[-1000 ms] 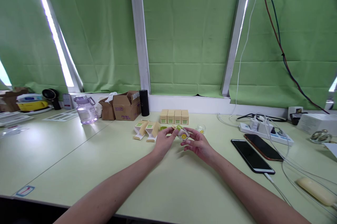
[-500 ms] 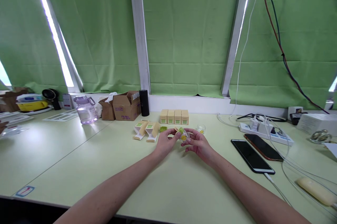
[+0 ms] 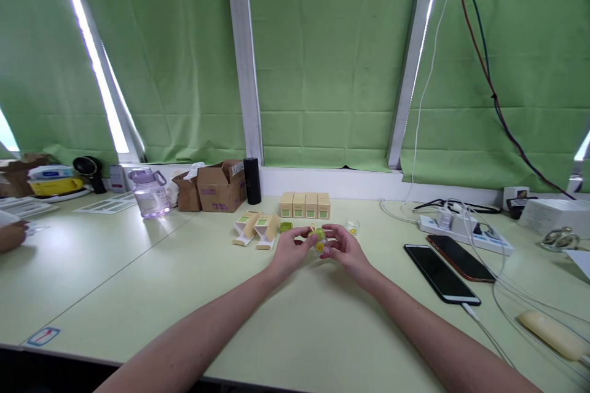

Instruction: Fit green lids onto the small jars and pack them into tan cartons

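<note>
Between my fingertips, over the middle of the table, is a small clear container (image 3: 319, 248) with something yellow in it. A round light-green piece (image 3: 318, 234) with a pale loop sits at its top; I cannot tell whether it is fastened on. My left hand (image 3: 293, 250) pinches the green piece from the left. On the other side my right hand (image 3: 348, 254) grips the clear container, partly hiding it. Just behind are a small green square piece (image 3: 286, 227) and another clear round container (image 3: 353, 227) with a bit of yellow. Two opened small cartons (image 3: 266, 230) lie to the left.
Several closed small boxes (image 3: 305, 205) stand in a row at the back. A black cylinder (image 3: 251, 181), a cardboard box (image 3: 222, 186) and a purple bottle (image 3: 151, 192) are left; phones (image 3: 442, 274) and a power strip (image 3: 465, 235) are right. Another person's hand (image 3: 13, 236) shows far left.
The green piece and the clear container have come together, the green now above the yellow, with the container turned more upright. At the far left, another person's hand has come further into view.
</note>
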